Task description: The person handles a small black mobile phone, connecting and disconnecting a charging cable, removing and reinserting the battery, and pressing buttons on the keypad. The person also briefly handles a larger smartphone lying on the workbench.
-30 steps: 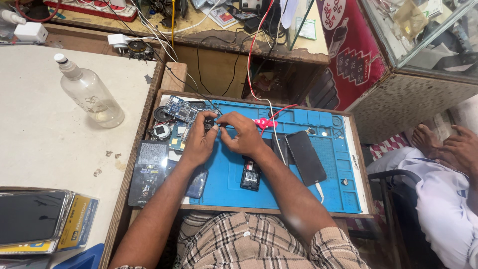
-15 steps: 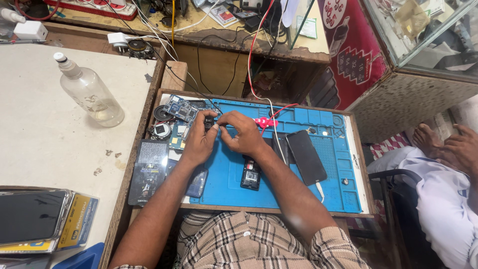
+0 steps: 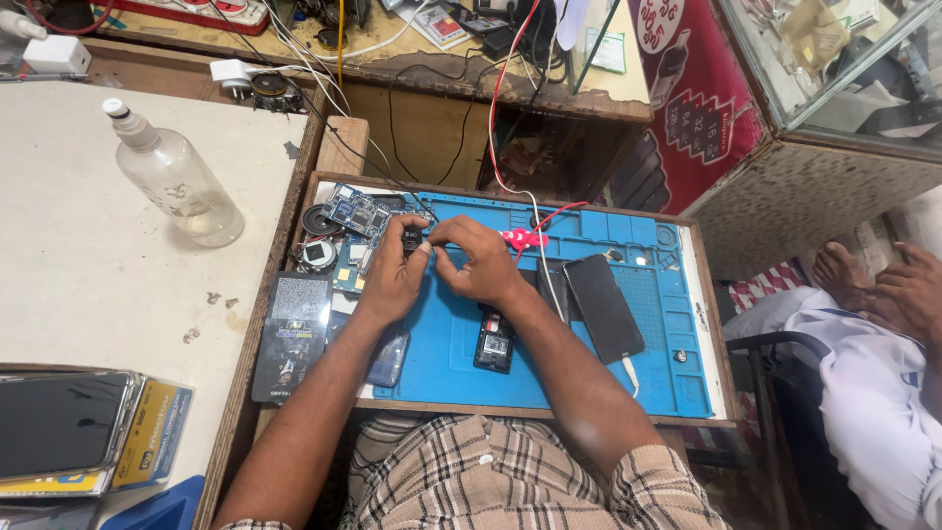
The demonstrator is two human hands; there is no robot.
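Both hands meet over the upper left part of the blue work mat (image 3: 589,363): the left hand (image 3: 392,280) curls its fingers around a small dark component (image 3: 412,238), thumb and forefinger pinching it, while the right hand (image 3: 478,260) comes in from the other side, its fingertips pressed against the same piece.

At far left, a stack of flat boxed items (image 3: 88,437) lies on the pale desk (image 3: 88,255), and a clear plastic bottle (image 3: 177,182) lies tilted further up. Just left of the hands, at the mat's edge, sit a dark glossy package (image 3: 294,334), a round black speaker (image 3: 320,220) and a blue circuit board (image 3: 355,209). Below the right hand lies a small dark opened device (image 3: 494,344). A red clip (image 3: 525,238) on a red wire lies just right of the right hand's knuckles. Further right, a black phone (image 3: 602,307) lies face down on the mat with a white cable at its lower end. At far right, another person in a white garment (image 3: 873,393) sits with bare feet (image 3: 854,275) drawn up.
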